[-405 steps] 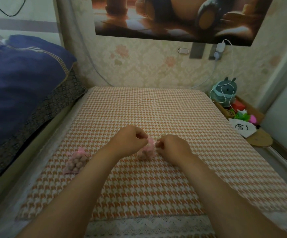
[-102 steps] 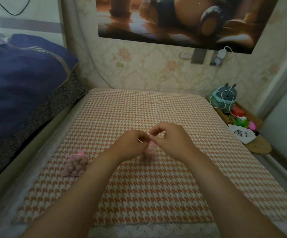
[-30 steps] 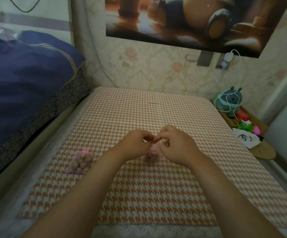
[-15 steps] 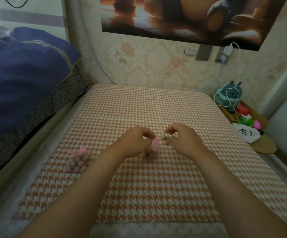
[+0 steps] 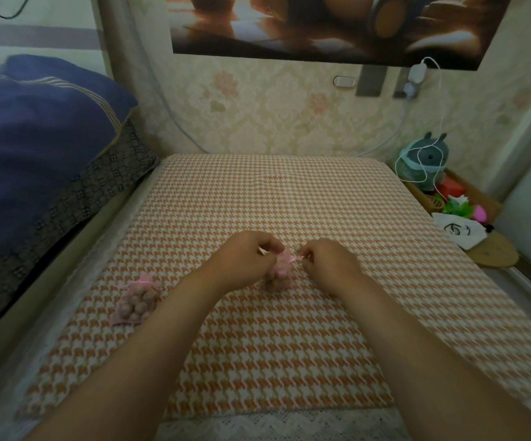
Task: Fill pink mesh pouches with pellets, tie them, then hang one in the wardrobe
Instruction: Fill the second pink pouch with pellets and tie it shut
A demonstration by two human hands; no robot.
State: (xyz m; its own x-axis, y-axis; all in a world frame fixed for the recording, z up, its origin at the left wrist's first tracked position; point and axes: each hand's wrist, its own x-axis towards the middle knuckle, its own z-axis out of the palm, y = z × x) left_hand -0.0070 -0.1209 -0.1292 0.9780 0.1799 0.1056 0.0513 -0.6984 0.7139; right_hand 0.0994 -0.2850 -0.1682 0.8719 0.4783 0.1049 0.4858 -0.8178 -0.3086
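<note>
Head camera looks down at a surface (image 5: 289, 198) with an orange and white checked cloth on it. Both bare arms reach out over the cloth, and the two hands are close together near the middle.

A pink mesh pouch (image 5: 278, 276) sits upright on the cloth between them. It is full of round brown pellets (image 5: 277, 281). The left hand (image 5: 245, 262) has its fingers curled and pinches the gathered top of the pouch. The right hand (image 5: 328, 265) has its fingers curled too, and it pinches the pink string (image 5: 296, 258) that runs out sideways from the pouch top.

A second pouch (image 5: 137, 302), also pink and full of pellets, lies flat on the cloth well off to the left. Its top is closed with a little pink bow.

A dark blue blanket (image 5: 35, 138) is piled on the left. By the flowery wall on the right sits a grey-green plush toy (image 5: 423, 160) with a white cable (image 5: 417, 160) looped round it. A white bag (image 5: 458, 230) with a drawing lies near it.
</note>
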